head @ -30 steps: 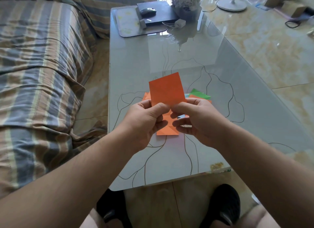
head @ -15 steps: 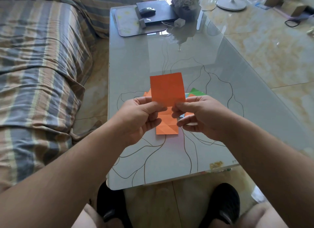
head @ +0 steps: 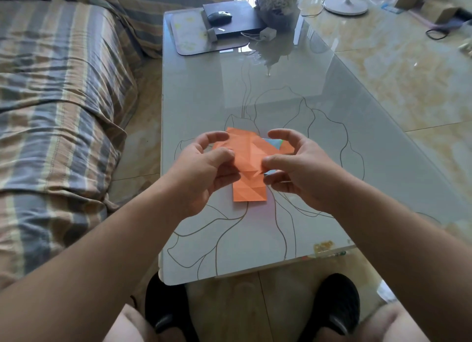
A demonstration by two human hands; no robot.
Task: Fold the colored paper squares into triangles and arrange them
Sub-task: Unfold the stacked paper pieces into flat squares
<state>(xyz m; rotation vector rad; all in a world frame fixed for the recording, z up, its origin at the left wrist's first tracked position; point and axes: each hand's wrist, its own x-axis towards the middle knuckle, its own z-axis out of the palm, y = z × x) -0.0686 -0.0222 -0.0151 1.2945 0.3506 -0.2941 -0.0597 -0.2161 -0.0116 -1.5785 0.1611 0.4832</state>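
Left hand: pinched the orange paper's left edge.
Right hand: pinched its right edge; hands apart.
Folded orange piece: flat on glass table, below the paper.

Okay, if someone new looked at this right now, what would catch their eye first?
The creased orange paper sheet at the middle of the glossy glass table, pinched between the left hand and right hand. Next, another creased orange paper piece lying flat just beneath, and the striped fabric sofa on the left.
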